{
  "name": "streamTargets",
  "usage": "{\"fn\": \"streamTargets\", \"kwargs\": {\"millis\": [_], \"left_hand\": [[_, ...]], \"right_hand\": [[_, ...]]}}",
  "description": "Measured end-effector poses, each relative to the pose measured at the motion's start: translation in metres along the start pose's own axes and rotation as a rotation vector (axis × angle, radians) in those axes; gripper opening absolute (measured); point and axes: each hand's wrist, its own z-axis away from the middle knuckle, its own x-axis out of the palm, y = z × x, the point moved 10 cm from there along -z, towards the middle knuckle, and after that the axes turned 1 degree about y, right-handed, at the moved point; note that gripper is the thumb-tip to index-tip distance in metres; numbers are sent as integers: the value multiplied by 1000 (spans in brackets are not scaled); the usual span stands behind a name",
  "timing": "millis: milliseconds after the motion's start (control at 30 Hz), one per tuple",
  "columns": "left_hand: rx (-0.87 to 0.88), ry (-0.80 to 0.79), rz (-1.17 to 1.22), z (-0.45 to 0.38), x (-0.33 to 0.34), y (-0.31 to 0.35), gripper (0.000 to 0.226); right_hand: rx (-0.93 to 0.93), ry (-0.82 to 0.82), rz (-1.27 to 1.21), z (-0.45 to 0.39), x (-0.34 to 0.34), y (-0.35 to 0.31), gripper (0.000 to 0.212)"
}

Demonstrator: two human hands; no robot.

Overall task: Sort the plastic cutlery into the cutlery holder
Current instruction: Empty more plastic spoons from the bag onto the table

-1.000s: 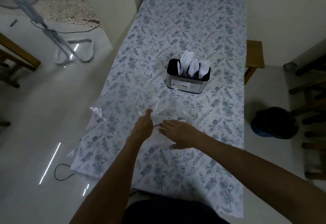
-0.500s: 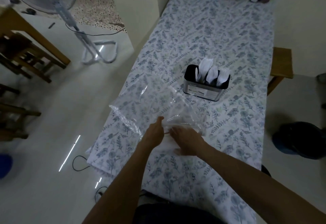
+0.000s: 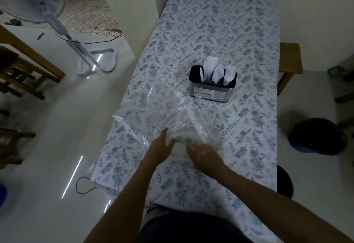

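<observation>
The likeliest slip is the clear plastic bag [image 3: 164, 116] sliding or snagging on the floral tablecloth [image 3: 220, 32] and scattering what looks like white cutlery inside. That pale bundle [image 3: 180, 148] lies between both hands, well short of the cutlery holder [image 3: 211, 91], which already stands full of white pieces. The left hand [image 3: 159, 150] lies flat with straight fingers against the bag; the right hand [image 3: 204, 156] is too blurred to tell.

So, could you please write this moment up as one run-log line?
left hand: on clear bag | right hand: on bag | white cutlery: upright in holder | stage: handling bag
</observation>
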Motion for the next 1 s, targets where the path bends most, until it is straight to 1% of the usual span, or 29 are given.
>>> {"fn": "streamTargets", "kwargs": {"millis": [33,100,233,333,400,500,567,600,633,667,700,733,767,833,933,1000], "left_hand": [[-10,-3,0,1,-1,0,72],[-26,-15,30,2,-3,0,83],[-3,-56,94,3,-11,4,94],[16,-62,119,-6,-18,9,80],[8,-89,110,-15,-22,12,78],[7,-97,27,-41,-34,5,80],[33,-77,-135,-70,-43,-17,93],[49,-82,-254,-84,-45,-27,95],[58,-91,-356,-94,-48,-35,84],[36,-99,-387,-97,-51,-41,60],[7,-99,-413,-98,-55,-48,42],[1,-105,-421,-95,-61,-49,38],[6,-120,-455,-94,-67,-51,40],[33,-98,-531,-99,-79,-54,42],[46,-6,-605,-103,-90,-64,35],[89,91,-581,-101,-96,-65,33]], "right_hand": [[-10,1,6,2,-3,0,52],[-45,-19,14,8,-7,2,58],[-93,-154,-41,30,-1,15,82],[-128,-245,-63,42,1,28,89],[-168,-309,-49,47,0,35,92],[-218,-384,4,55,0,38,94],[-302,-366,74,57,-4,32,89],[-348,-352,105,58,-5,28,85],[-387,-342,122,58,-6,23,83],[-427,-326,141,57,-7,19,82],[-456,-311,171,54,-9,16,78],[-480,-298,196,49,-9,14,73],[-500,-287,208,44,-8,12,68],[-538,-284,224,31,-11,8,62],[-554,-303,254,10,-16,7,57],[-564,-351,258,-3,-16,5,51]]}}
